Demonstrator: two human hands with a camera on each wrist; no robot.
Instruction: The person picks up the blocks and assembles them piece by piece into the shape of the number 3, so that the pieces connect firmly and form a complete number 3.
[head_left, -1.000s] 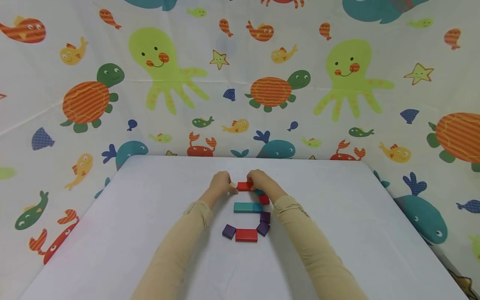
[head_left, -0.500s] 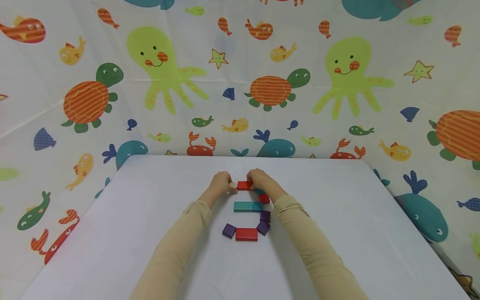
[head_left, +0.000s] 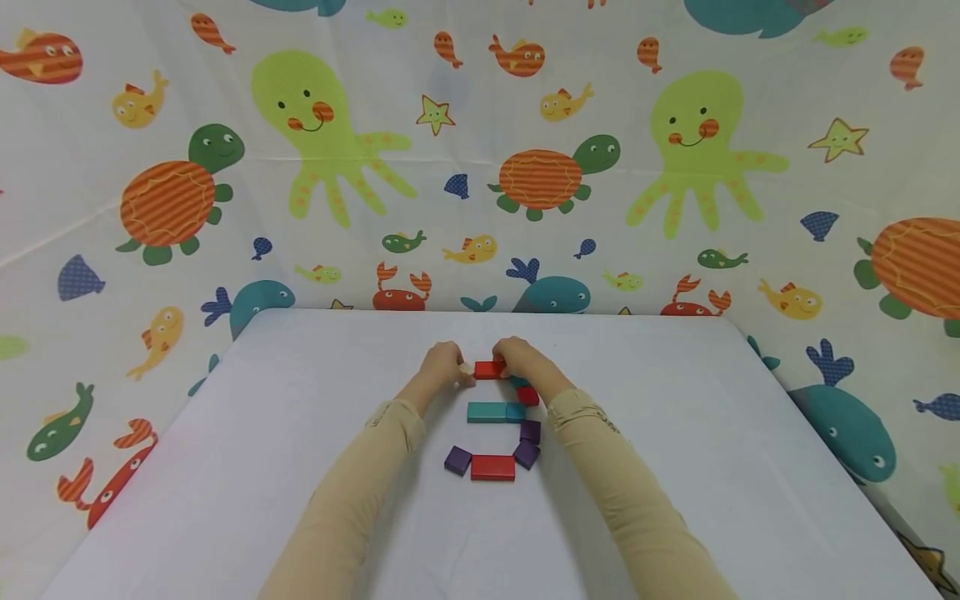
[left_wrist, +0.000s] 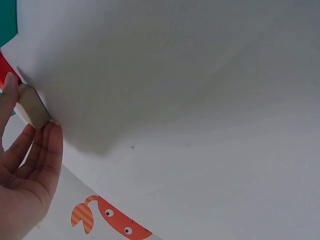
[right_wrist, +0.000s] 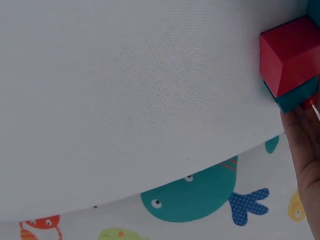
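On the white table, small coloured blocks lie in a curving row. My left hand (head_left: 441, 365) pinches a plain wooden block (left_wrist: 33, 106) between thumb and fingers, right at the left end of the far red block (head_left: 486, 370). The right hand (head_left: 522, 360) grips that red block's other end, its fingertips also beside a teal block (right_wrist: 297, 95). A red cube (right_wrist: 287, 55) sits just nearer than the teal one. Closer to me are a long teal block (head_left: 486, 412) and a teal cube (head_left: 515, 412) touching end to end.
Two purple cubes (head_left: 530, 432) curve down the right side to a near red block (head_left: 492, 467), with another purple cube (head_left: 458, 461) at its left. A sea-animal printed cloth (head_left: 465, 150) hangs behind the table's far edge.
Both hands stay at the far red block with almost no movement. The head view has tilted very slightly; the blocks keep their arrangement.
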